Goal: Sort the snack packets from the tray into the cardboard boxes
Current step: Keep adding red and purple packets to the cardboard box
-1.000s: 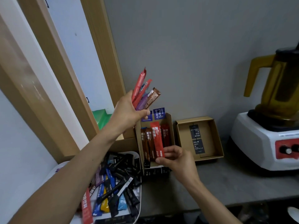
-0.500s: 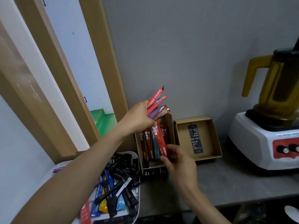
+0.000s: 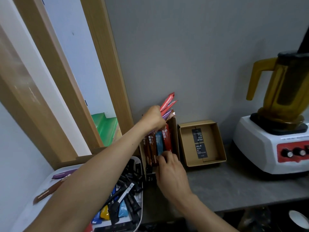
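Your left hand [image 3: 154, 117] is raised over the far end of the narrow cardboard box [image 3: 175, 131], its fingers clamped round a fan of stick packets [image 3: 168, 104]: two red ones pointing up and to the right, with a purple and a brown one just under them. Your right hand [image 3: 170, 171] is at the near end of that same box, fingertips [image 3: 161, 159] curled onto the ends of the packets already filed there [image 3: 158, 143]. You cannot tell from here whether they pinch one or only press on it. Those filed packets lie side by side along the box: brown on the left, then blue, then red against the right wall.

Just beside it on the right sits the second cardboard box [image 3: 185, 148], open-topped, with two black printed tags [image 3: 199, 144] lying end to end on its floor.

The white tray [image 3: 141, 210] is at your lower left, under your left forearm, heaped with loose packets [image 3: 127, 190], mostly black with some blue and a yellow one. A purple packet [image 3: 64, 174] and a brown packet [image 3: 47, 192] lie apart on its left side.

Both boxes stand on the grey countertop [image 3: 234, 186], with a blender [image 3: 274, 144] at the far right.
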